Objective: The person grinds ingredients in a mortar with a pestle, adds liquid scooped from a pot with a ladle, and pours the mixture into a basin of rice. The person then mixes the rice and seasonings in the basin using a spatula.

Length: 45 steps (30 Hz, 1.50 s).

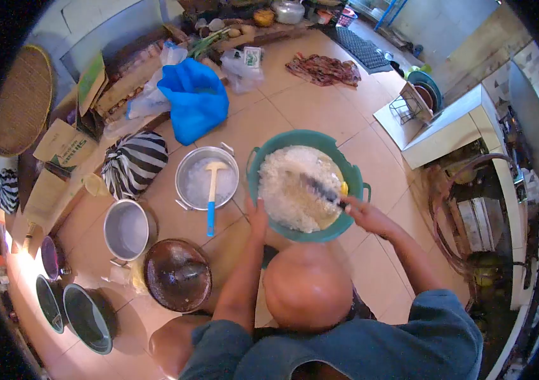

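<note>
where utensil (323, 190) ends, right grip (350, 206) clasps it

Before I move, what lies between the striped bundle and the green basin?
The silver two-handled pot, with a blue-handled utensil resting in it; head view.

A tiled floor (320, 117) holds a green basin (356, 175) of white food (grains, apparently), metal pots and a blue bag (194, 104).
</note>
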{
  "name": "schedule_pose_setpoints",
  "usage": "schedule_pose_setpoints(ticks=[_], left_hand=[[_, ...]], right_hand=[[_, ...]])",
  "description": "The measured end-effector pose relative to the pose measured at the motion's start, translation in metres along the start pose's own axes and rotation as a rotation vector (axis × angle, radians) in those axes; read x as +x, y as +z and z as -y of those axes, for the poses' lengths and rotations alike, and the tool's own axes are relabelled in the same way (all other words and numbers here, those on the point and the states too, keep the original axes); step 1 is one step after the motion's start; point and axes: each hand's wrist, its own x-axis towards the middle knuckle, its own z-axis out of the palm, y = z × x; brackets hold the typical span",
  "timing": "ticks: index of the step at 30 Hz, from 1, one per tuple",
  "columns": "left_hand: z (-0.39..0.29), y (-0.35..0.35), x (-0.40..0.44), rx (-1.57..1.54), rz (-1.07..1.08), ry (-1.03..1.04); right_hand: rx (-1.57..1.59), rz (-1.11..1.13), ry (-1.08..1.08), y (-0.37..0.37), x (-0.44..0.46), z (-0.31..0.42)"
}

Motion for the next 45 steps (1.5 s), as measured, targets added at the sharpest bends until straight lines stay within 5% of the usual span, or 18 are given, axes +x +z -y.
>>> schedule_pose_setpoints(ticks=[3, 7, 13, 15, 16, 18, 21, 28, 34, 45], left_hand=[[0.022, 0.005, 0.008, -0.105, -0.019, 0.047], [0.019, 0.009, 0.007, 0.077, -0.151, 0.174], [0.034, 0.002, 0.028, 0.032, -0.142, -0.112], [-0.049, 0.001, 0.014, 0.248, -0.076, -0.131], [-0.081, 0.003, 0.009, 0.355, -0.043, -0.138], [-0.027, 0.001, 0.031, 0.18, 0.011, -0.016], [-0.011, 0.007, 0.02, 0.138, -0.054, 0.08], [-0.006, 0.03, -0.034, 0.222, -0.291, 0.099], [-0.007, 0.041, -0.044, 0.244, -0.302, 0.071], [-0.012, 0.052, -0.045, 0.205, -0.376, 0.014]], right_hand=[[-0.103, -0.24, -0.184, 0.006, 0.043, -0.017], [-0.133, -0.249, -0.078, 0.097, 0.134, -0.062], [-0.038, -0.112, -0.092, 0.122, 0.086, -0.077], [-0.171, 0.058, -0.019, 0.105, 0.054, -0.079], [-0.064, 0.061, -0.036, 0.097, 0.041, -0.082], [0.157, 0.076, -0.058, 0.088, 0.012, -0.092], [0.623, 0.152, 0.291, 0.051, -0.032, -0.082], [1.18, -0.171, 0.523, 0.038, 0.026, -0.13], [0.941, -0.113, 0.412, 0.043, 0.095, -0.116], [0.565, -0.018, 0.276, 0.07, 0.079, -0.103]])
